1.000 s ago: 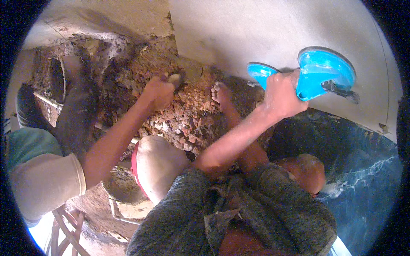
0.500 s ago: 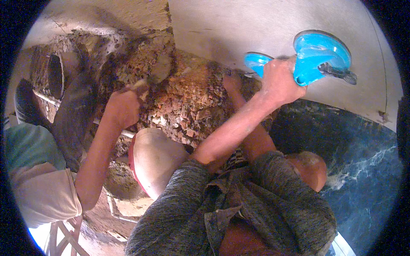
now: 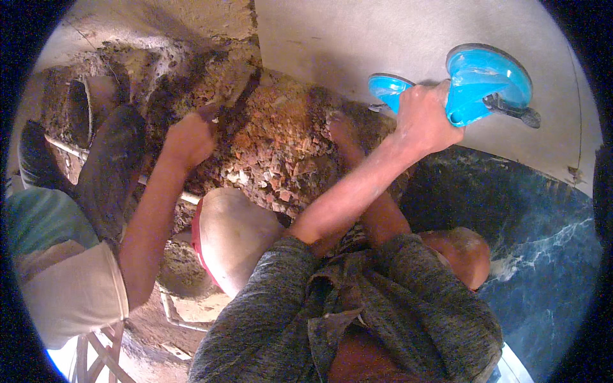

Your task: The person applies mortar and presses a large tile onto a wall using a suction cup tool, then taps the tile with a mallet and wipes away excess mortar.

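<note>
My left hand (image 3: 426, 121) is wrapped round the handle of a blue double-cup suction lifter (image 3: 488, 86), fixed to a large pale panel (image 3: 338, 35). My left forearm crosses over the right one. Lower and further left, my right hand (image 3: 341, 134) is down at the rubble (image 3: 281, 175) by the panel's bottom edge; its fingers are shadowed and indistinct. To the left, a co-worker's hand (image 3: 190, 137) holds a trowel, partly lost in shadow, over the rubble.
The co-worker's dark-trousered leg (image 3: 105, 179) and pale sleeve (image 3: 70, 287) fill the left side, beside a white pipe (image 3: 67, 145). A pale rounded object with a red edge (image 3: 233, 236) is below the rubble. Dark blue marbled slab (image 3: 536, 281) lies at right; wooden legs (image 3: 96, 354) at lower left.
The co-worker's hand and trowel have moved left from a second ago. My left hand and the lifter sit higher in the picture, and my right hand has shifted slightly up and right.
</note>
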A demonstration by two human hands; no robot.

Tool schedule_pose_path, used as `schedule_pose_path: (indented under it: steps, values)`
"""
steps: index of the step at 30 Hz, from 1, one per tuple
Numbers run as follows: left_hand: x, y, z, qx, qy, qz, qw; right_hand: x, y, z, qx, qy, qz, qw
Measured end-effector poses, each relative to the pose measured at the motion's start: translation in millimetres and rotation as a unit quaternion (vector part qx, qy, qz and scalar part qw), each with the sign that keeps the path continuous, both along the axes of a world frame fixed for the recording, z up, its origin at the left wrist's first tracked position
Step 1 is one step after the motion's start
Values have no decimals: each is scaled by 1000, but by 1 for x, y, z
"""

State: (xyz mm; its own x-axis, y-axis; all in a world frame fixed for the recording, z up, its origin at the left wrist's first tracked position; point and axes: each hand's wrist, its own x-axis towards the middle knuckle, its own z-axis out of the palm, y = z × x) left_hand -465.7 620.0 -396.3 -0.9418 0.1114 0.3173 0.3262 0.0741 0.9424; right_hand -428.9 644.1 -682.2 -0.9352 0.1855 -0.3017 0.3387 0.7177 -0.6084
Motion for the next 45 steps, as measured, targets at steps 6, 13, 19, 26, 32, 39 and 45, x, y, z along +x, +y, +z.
schedule_pose_path:
  steps: [6, 13, 19, 26, 32, 39, 45]
  values:
    - [-2, 0, -7, -9, 2, 14, 1000, 0, 7, 4, 4, -15, 20, 1000]
    - [0, -3, -3, -15, -11, -7, 1000, 39, -13, 36, -81, -85, 126, 985]
    - [2, -6, 1, -21, -23, -11, 999, 94, -46, 40, -60, -124, 196, 971]
    - [-3, -7, -2, -30, -20, 7, 999, 97, -36, 45, -117, -78, 106, 984]
    - [1, -2, 3, -14, -31, -12, 999, 40, 43, 34, -90, 12, -95, 991]
    - [0, -4, 5, -6, -36, -12, 999, -14, 44, 7, -46, 66, -94, 992]
    - [0, -4, -3, 6, -22, 10, 1000, -41, -31, 33, 96, 72, -4, 993]
